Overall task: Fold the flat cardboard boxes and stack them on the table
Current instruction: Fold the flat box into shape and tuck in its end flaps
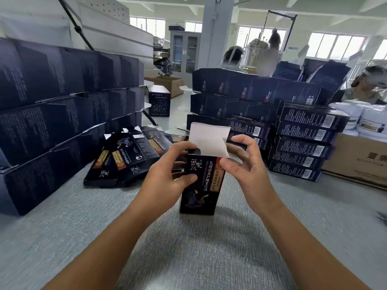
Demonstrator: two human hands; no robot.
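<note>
Cardboard box (200, 185) upright on the table (188, 258), right between your hands, its white top flap (209, 139) standing open. Your left hand (167, 176) grips the upper body, thumb across the front. Your right hand (245, 164) pinches the top right corner by the flap. Closing step, I'd say. Next, fold that flap down, tuck it in, then onto the finished stack (303, 143) at your right.

Packing workshop: stacked printed cartons (62, 84)
</note>
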